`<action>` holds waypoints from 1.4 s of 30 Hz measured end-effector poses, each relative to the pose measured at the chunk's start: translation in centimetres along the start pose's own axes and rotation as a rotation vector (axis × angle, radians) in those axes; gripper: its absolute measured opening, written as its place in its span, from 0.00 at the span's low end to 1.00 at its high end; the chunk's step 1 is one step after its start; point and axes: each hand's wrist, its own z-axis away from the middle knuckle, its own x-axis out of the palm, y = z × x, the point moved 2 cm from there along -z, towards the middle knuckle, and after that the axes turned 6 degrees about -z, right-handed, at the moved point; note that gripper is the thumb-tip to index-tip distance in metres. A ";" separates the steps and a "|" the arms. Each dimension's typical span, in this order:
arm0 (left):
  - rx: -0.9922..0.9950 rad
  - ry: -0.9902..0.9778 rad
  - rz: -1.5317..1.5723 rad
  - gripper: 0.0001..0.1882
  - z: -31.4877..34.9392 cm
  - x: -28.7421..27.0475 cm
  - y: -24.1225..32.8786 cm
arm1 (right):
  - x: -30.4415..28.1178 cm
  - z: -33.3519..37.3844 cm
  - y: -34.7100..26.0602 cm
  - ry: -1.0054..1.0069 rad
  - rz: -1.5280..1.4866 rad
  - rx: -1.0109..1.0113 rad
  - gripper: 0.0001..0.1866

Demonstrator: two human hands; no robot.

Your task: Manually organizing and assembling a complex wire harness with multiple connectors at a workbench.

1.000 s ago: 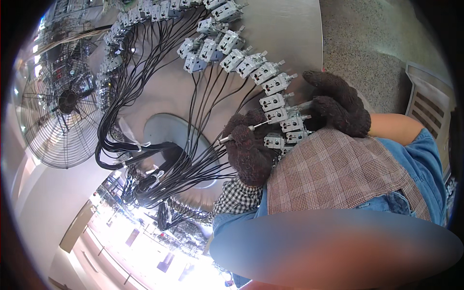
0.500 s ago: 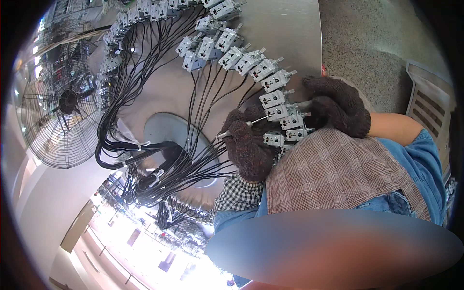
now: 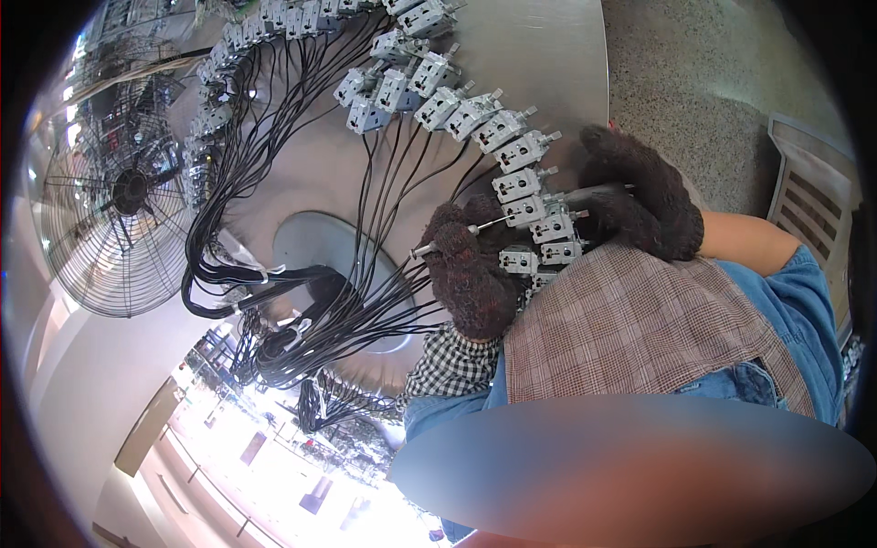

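Fingers of the left hand (image 3: 468, 274), in a dark knitted glove, are wrapping closely around a thin tool (image 3: 424, 250), whose slim shaft is pointing right, its tip reaching the face of a grey metal block (image 3: 523, 212). Compared with one second ago, the tool's handle end and the left hand are sitting slightly higher in the view, while the tip is staying at that same block. Right hand (image 3: 660, 205), gloved alike, is curling beside the right side of the blocks; its upper finger is now standing higher than half a second ago, leaving a wider gap above the thumb. A grey rod is showing by that thumb, but whether the hand is gripping it I cannot tell. Other blocks (image 3: 501, 132) are lying in a curved row on the metal table (image 3: 548, 55), unchanged, with black cables (image 3: 365, 321) trailing left and a checked apron (image 3: 621, 320) bordering the nearest ones.
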 end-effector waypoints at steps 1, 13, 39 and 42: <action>0.023 -0.010 -0.058 0.24 0.0 -0.3 -0.1 | 0.2 -0.1 0.1 0.001 -0.011 -0.019 0.24; 0.170 0.018 -0.367 0.23 0.1 0.2 0.1 | 0.0 -0.8 -0.4 -0.056 0.007 -0.121 0.24; 0.110 0.081 -0.128 0.27 0.1 1.5 0.4 | -0.3 -0.8 -0.7 -0.113 -0.374 0.276 0.23; 0.011 0.069 -0.119 0.26 0.1 0.8 0.0 | -0.6 -0.9 -1.0 -0.135 0.050 0.024 0.23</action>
